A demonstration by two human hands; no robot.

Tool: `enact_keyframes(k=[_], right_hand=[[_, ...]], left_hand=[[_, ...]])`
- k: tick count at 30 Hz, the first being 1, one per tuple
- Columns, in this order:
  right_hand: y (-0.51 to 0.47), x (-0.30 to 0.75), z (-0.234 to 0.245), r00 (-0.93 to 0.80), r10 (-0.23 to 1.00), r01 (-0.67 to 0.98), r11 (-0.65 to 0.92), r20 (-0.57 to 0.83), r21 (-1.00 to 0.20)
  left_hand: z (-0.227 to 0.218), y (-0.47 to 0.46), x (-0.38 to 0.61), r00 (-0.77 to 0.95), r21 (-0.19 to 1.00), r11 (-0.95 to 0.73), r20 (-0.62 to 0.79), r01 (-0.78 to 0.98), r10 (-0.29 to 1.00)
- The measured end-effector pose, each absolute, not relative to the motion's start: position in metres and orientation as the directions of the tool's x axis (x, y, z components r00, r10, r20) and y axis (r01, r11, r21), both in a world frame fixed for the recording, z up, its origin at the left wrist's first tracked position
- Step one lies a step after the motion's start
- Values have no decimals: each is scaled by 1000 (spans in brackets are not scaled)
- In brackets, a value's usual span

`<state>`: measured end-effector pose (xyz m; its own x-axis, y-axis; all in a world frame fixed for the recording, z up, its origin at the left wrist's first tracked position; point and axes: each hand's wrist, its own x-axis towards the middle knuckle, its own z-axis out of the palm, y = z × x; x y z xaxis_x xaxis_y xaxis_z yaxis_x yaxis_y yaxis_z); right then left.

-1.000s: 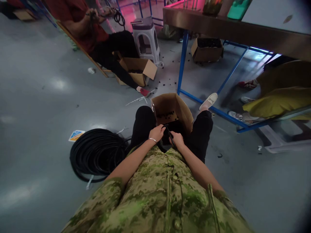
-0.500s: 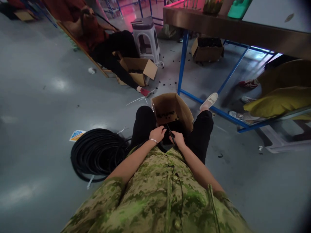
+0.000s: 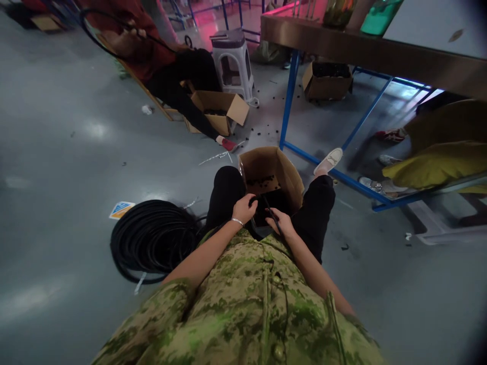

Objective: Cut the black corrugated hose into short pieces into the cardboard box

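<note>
Black cord [image 3: 253, 201] sits pinched in the closed grip of the left hand [image 3: 244, 208], the right hand [image 3: 280, 223] wrapped around a slim dark rod [image 3: 273, 217], its exact kind unclear. An open carton [image 3: 262, 159] stands just ahead of the grip; a black coil [image 3: 131, 241] lies on the floor [image 3: 76, 203], well to its left. Beyond, a co-worker [image 3: 160, 58] in red sits beside a stool [image 3: 228, 41].

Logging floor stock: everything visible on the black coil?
The black coil lies on the gray floor beside the person's left leg: many overlapping loops, spread loosely, smooth and faintly glossy, rubber- or plastic-like; cable or tubing, I can't tell. White strips show at its edges; a blue, orange and white card lies by its far-left edge.
</note>
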<state>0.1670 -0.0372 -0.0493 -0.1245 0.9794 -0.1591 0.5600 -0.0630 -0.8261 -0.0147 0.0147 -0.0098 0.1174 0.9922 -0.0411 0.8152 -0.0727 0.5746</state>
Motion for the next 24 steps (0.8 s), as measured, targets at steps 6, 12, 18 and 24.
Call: enact_keyframes(k=[6,12,18,24], right_hand=[[-40,165,-38,-183,971,626,-6,-155,-780],[-40,165,-37,-192,963,667,-13,-188,-745],[-40,164,-36,-171,965,657,-39,-199,-753],[-40,164,-35,-183,967,618,-28,-178,-786]], left_hand=[[-14,16,-17,103,634,-107,43,766,994],[-12,13,-16,126,639,-135,60,757,990],[-9,11,-16,141,628,-146,57,764,988],[-9,11,-15,188,627,-173,43,760,981]])
